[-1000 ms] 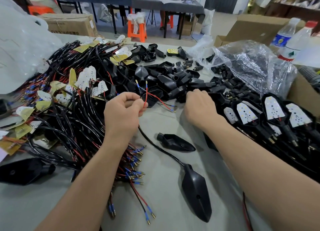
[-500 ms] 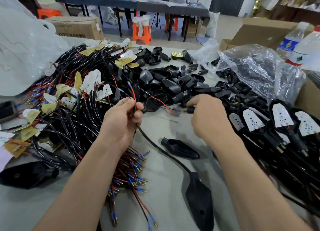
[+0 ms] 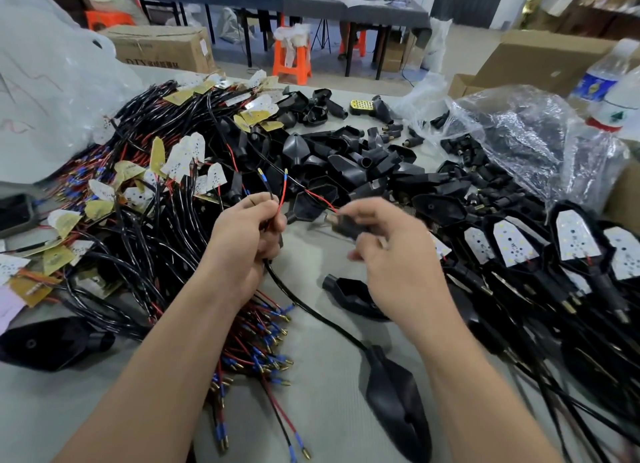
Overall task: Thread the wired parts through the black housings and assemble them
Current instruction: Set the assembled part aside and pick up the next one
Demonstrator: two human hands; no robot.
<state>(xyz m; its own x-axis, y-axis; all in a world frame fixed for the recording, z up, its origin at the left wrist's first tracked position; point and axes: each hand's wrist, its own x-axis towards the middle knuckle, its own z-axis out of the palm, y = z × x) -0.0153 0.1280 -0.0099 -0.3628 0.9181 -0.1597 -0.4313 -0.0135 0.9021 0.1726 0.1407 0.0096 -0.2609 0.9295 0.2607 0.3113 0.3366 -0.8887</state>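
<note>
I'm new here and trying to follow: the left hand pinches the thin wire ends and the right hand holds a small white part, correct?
Not quite. The head view shows the part in the right hand is black, not white. The left hand does pinch the thin wire ends.

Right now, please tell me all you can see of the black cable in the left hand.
The black cable looks rubber-sheathed and round. The left hand grips its upper end; above the fist a thin red and a thin black wire stick up, each ending in a blue sleeve. Below, it curves over the grey table into a black pointed housing.
</note>
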